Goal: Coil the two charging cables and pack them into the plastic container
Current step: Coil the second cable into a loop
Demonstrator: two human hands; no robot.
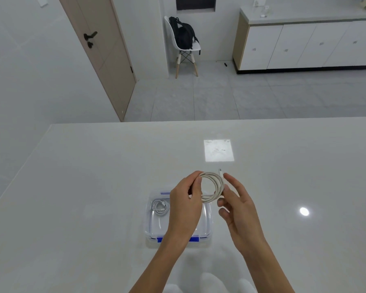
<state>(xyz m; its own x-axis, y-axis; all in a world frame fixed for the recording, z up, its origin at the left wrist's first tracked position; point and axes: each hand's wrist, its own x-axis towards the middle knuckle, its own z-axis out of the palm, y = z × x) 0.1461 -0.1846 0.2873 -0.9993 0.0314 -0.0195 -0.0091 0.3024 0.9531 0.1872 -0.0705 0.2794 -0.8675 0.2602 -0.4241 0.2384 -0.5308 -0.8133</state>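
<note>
A white charging cable (212, 182) is wound into a round coil and held above the table. My left hand (185, 199) pinches the coil's left side. My right hand (236, 201) grips its right side, and a plug end (220, 171) sticks up there. Below my left hand stands a clear plastic container (154, 225) with blue clips. A second white cable (160, 206), coiled small, lies in the container's back left corner. My left forearm hides part of the container.
The white table (93, 187) stretches wide on all sides, with a bright square reflection (219, 150) behind the hands. Beyond the table are a door, a white chair with a black backpack (183, 34) and white cabinets.
</note>
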